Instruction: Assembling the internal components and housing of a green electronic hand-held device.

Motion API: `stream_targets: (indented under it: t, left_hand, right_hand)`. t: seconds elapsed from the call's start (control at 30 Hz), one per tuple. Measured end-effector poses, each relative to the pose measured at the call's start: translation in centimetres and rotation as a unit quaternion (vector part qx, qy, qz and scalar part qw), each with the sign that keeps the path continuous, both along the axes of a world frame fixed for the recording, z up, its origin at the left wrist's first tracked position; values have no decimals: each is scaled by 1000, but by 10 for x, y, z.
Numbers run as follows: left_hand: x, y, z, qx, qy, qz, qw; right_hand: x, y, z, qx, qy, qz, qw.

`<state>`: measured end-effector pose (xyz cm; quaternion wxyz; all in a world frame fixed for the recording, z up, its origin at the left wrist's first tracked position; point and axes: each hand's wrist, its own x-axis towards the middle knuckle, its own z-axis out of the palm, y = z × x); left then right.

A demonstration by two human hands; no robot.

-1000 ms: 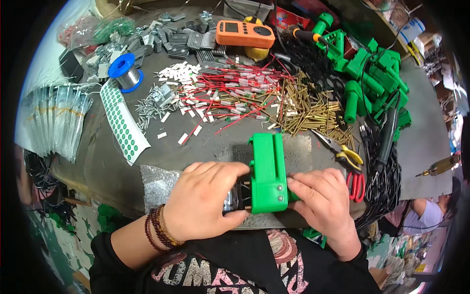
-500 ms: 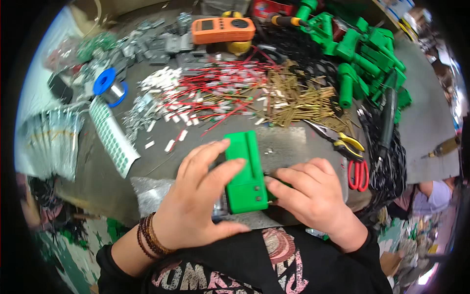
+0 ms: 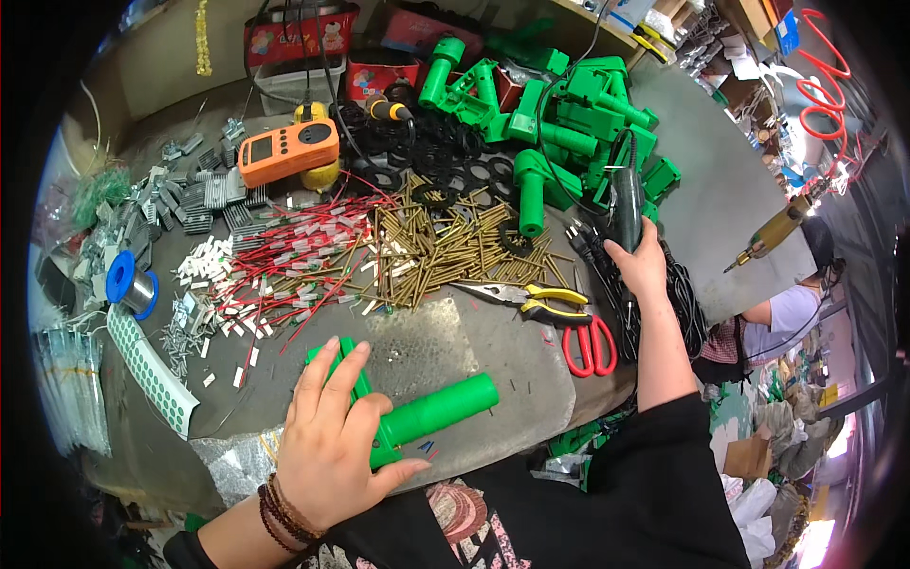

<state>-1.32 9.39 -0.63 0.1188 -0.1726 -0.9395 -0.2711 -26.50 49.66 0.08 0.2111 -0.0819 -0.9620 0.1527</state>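
Head view: nearest, at seven o'clock, the left hand grasps the green housing, fingers across its body, thumb on the near side. It lies on the table, round handle toward two o'clock. I judge it light, stiff, slightly slippery plastic; that handle offers me the surest hold. Farther off, at two o'clock, the right hand spans the lower end of the black tool; I cannot tell whether its fingers close. The tool looks rigid, probably heavier, best taken round its barrel. Beyond, at one o'clock, more green parts lie heaped.
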Motion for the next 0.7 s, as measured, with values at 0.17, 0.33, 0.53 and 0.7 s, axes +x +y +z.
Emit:
stream_targets:
  t: [0.17, 0.33, 0.53, 0.7]
  left_hand:
    - [5, -2, -3, -6, 18, 16, 1000]
    - [4, -6, -4, -27, 6, -8, 1000]
    - [-3, -5, -2, -26, 9, -20, 999]
    - [-2, -3, -4, -24, 20, -17, 999]
  right_hand:
    - [17, -4, 24, -309, 114, 116, 937]
    - [98, -55, 56, -771, -164, 465, 404]
    - [143, -91, 12, -778, -149, 548, 269]
    - [155, -95, -10, -835, -160, 468, 243]
